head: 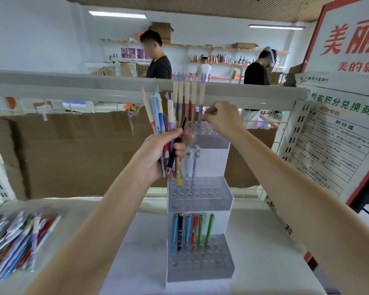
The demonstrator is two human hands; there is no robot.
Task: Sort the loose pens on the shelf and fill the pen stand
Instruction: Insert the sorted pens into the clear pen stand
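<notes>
Clear plastic, three tiers high, the pen stand (200,201) sits upright on a white shelf (264,252), directly in front of the person. Each tier is a stepped block of small round holes. The top tier holds a row of five cream pens (188,96) with pastel tops; the fifth, at the right end of the row, is the one in hand. The middle tier holds two pale pens with cartoon caps, and the bottom tier has six in blue, black, red and green.

The left hand (160,154) is curled tightly round a bundle (164,133) of mixed pens, held upright at their lower halves just left of the stand's top tier. The right hand (219,118) is closed, its fingertips pinching the lower barrel of the fifth pen, which stands at a hole in the top tier.

To the far left, a blurred pile (19,237) of loose pens lies on the shelf, still unsorted.

Pens like these are likely light, stiff and smooth, so a bundle may slip or fan out. Pinching one low on the barrel should steer its tip best; the decorative tops look fragile.
</notes>
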